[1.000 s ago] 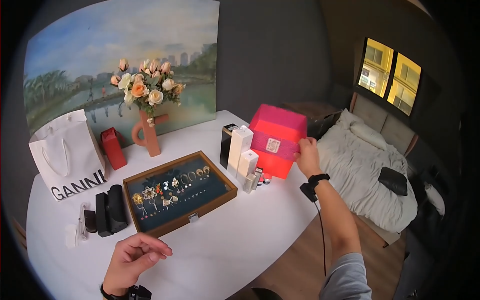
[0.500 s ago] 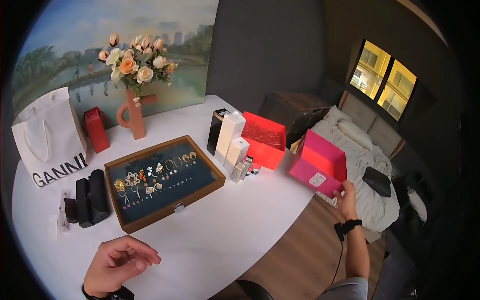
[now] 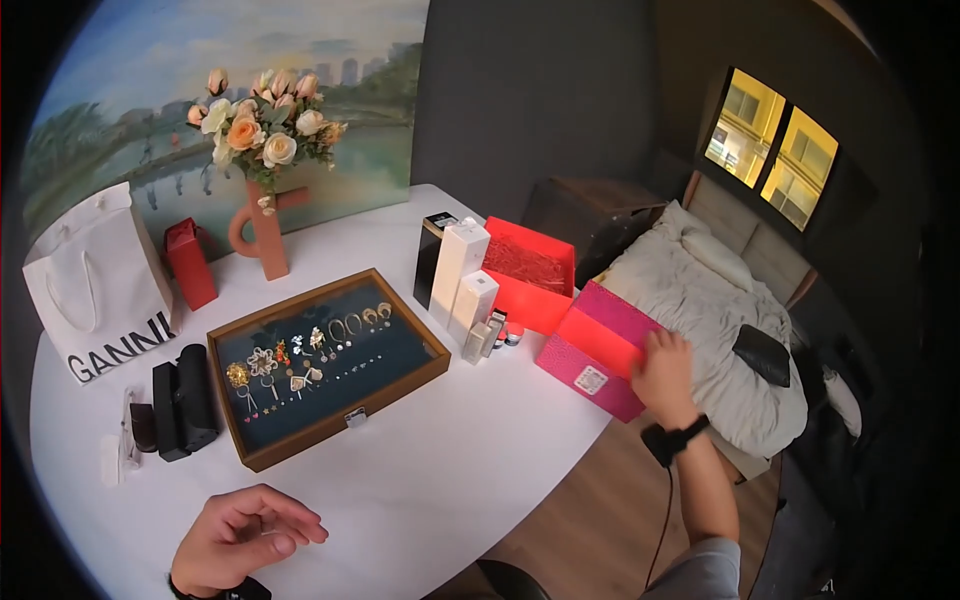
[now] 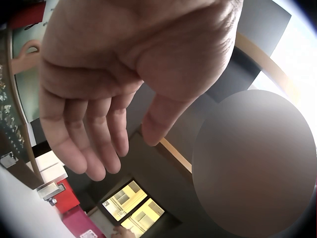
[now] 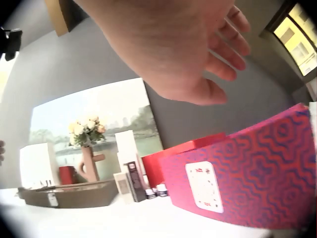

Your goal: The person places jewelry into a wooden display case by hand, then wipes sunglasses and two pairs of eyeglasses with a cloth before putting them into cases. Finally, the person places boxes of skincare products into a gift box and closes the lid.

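Note:
A pink patterned box lid (image 3: pixel 565 368) with a white label and red inside rests at the table's right edge, hollow side up. My right hand (image 3: pixel 665 375) is over its right end; in the right wrist view the fingers (image 5: pixel 225 47) are loosely extended above the lid, holding nothing. Beside the lid stands the red box (image 3: pixel 520 303), filled with red shredded paper. My left hand (image 3: pixel 245 540) hovers over the table's front left, fingers softly bent and nothing in them. Nearest to it lies a wooden jewelry case (image 3: pixel 300 455) with earrings under its lid.
White cartons (image 3: pixel 460 265), a black box (image 3: pixel 428 262) and small jars (image 3: pixel 513 333) stand left of the red box. Farther left are a flower vase (image 3: pixel 265 235), small red box (image 3: pixel 190 265), white paper bag (image 3: pixel 100 290) and black cases (image 3: pixel 185 400). A bed (image 3: pixel 700 320) lies beyond.
The right hand has lifted the pink lid off the red box, brought it right, set it down at the table edge and let go. The left hand stays about where it was.

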`<state>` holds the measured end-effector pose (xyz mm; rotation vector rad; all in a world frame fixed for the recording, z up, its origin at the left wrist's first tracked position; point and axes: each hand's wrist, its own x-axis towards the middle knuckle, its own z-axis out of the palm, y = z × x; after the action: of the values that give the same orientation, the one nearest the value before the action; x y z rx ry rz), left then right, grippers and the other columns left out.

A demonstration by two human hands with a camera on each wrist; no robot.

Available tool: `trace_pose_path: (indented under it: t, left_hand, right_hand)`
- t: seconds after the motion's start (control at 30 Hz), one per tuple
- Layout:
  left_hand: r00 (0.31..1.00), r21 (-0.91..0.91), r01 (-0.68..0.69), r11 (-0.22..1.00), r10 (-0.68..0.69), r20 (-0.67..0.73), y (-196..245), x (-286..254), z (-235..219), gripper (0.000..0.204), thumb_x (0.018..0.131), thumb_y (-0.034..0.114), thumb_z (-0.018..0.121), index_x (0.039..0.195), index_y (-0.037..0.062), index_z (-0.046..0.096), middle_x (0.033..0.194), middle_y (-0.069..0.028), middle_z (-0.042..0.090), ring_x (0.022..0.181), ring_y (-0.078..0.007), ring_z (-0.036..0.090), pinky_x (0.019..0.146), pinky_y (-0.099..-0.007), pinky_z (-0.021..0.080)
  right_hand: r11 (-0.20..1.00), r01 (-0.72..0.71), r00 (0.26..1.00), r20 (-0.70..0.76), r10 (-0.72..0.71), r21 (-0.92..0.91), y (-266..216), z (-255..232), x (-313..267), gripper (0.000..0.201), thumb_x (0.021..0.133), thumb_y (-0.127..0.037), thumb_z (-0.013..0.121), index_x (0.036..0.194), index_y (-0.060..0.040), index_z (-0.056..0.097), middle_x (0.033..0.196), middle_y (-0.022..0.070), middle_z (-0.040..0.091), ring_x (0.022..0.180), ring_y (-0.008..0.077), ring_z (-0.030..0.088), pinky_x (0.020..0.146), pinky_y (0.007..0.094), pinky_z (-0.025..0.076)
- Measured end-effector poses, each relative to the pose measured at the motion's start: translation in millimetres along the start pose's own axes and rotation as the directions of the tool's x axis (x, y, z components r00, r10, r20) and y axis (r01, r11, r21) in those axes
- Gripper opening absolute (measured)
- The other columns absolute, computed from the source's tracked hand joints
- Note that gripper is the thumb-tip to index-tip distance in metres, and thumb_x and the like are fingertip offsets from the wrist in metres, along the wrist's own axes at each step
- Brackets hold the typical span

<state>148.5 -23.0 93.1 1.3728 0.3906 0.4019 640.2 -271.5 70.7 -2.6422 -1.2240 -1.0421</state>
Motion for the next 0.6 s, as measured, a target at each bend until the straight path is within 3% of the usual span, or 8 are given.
trace_pose_path:
  t: [0.1, 0.2, 0.23, 0.3, 0.33, 0.43, 0.5, 0.6]
  left_hand:
    - [0.998, 0.021, 0.046, 0.999, -0.047, 0.040, 3.4, -2.4, 1.9, 0.026, 0.091, 0.000, 0.063, 0.115, -0.0102, 0.061, 0.107, -0.0215, 0.071, 0.103, -0.0284, 0.070, 0.094, -0.0357, 0.054]
    - [0.994, 0.029, 0.088, 0.996, -0.089, 0.060, 6.0, -4.2, 0.7, 0.026, 0.092, -0.003, 0.062, 0.117, -0.0090, 0.061, 0.109, -0.0208, 0.071, 0.106, -0.0274, 0.069, 0.096, -0.0359, 0.053]
    - [0.995, 0.035, 0.086, 0.996, -0.088, 0.048, 7.8, -4.5, 1.6, 0.026, 0.092, -0.003, 0.062, 0.117, -0.0090, 0.061, 0.109, -0.0208, 0.071, 0.106, -0.0274, 0.069, 0.096, -0.0359, 0.053]
    - [0.988, 0.090, 0.132, 0.987, -0.138, 0.065, 12.1, -4.4, 3.8, 0.026, 0.094, -0.002, 0.063, 0.119, -0.0070, 0.062, 0.111, -0.0188, 0.071, 0.109, -0.0253, 0.068, 0.099, -0.0357, 0.051]
    - [0.990, 0.092, 0.128, 0.987, -0.134, 0.052, 11.1, -3.8, 2.9, 0.026, 0.094, -0.002, 0.063, 0.119, -0.0070, 0.062, 0.111, -0.0188, 0.071, 0.109, -0.0253, 0.068, 0.099, -0.0357, 0.051]
    - [0.985, 0.084, 0.065, 0.994, -0.077, 0.152, 5.9, -2.0, -0.1, 0.026, 0.095, -0.001, 0.063, 0.121, -0.0051, 0.062, 0.114, -0.0168, 0.071, 0.110, -0.0235, 0.067, 0.100, -0.0349, 0.049]
    - [0.976, 0.084, 0.106, 0.991, -0.119, 0.181, 8.1, -1.7, -1.6, 0.027, 0.096, 0.000, 0.063, 0.123, -0.0046, 0.062, 0.116, -0.0165, 0.070, 0.110, -0.0229, 0.067, 0.101, -0.0347, 0.049]
    - [0.980, 0.091, 0.087, 0.992, -0.102, 0.169, 11.5, -2.9, -3.4, 0.027, 0.096, 0.000, 0.063, 0.123, -0.0046, 0.062, 0.116, -0.0156, 0.070, 0.110, -0.0226, 0.067, 0.101, -0.0349, 0.049]
  right_hand:
    - [0.942, 0.044, 0.993, 0.090, -0.078, 0.332, -20.9, 45.5, 49.3, 0.032, 0.077, -0.014, 0.070, 0.105, -0.0001, 0.065, 0.109, 0.0220, 0.065, 0.105, 0.0403, 0.059, 0.091, 0.0485, 0.047]
    - [0.887, 0.121, 0.987, 0.042, -0.156, 0.445, -51.7, 80.5, 98.9, 0.033, 0.078, -0.015, 0.071, 0.107, -0.0016, 0.065, 0.110, 0.0216, 0.066, 0.107, 0.0401, 0.059, 0.093, 0.0487, 0.047]
    - [0.882, 0.127, 0.986, 0.036, -0.160, 0.455, -56.9, 93.1, 111.2, 0.033, 0.078, -0.015, 0.071, 0.107, -0.0016, 0.065, 0.110, 0.0216, 0.066, 0.107, 0.0401, 0.059, 0.093, 0.0487, 0.047]
    - [0.910, 0.067, 0.970, 0.187, -0.156, 0.410, -69.8, 117.1, 132.2, 0.034, 0.077, -0.013, 0.072, 0.109, -0.0022, 0.065, 0.109, 0.0220, 0.068, 0.106, 0.0390, 0.063, 0.092, 0.0491, 0.049]
    - [0.898, -0.040, 0.954, 0.284, -0.096, 0.437, -75.1, 126.1, 139.5, 0.031, 0.076, -0.011, 0.073, 0.105, -0.0022, 0.068, 0.104, 0.0217, 0.071, 0.103, 0.0388, 0.067, 0.091, 0.0489, 0.052]
    - [0.913, -0.048, 0.908, 0.398, -0.129, 0.405, -82.1, 139.9, 149.2, 0.035, 0.074, -0.012, 0.076, 0.107, 0.0002, 0.071, 0.105, 0.0248, 0.070, 0.102, 0.0399, 0.067, 0.092, 0.0450, 0.053]
    - [0.914, -0.063, 0.905, 0.409, -0.117, 0.402, -85.2, 138.6, 152.6, 0.033, 0.072, -0.012, 0.079, 0.103, -0.0014, 0.073, 0.101, 0.0239, 0.071, 0.100, 0.0397, 0.068, 0.091, 0.0453, 0.053]
    - [0.941, -0.110, 0.954, 0.300, 0.009, 0.319, -80.8, 141.7, 157.0, 0.034, 0.072, -0.014, 0.079, 0.104, -0.0033, 0.073, 0.100, 0.0221, 0.071, 0.099, 0.0392, 0.068, 0.090, 0.0473, 0.054]
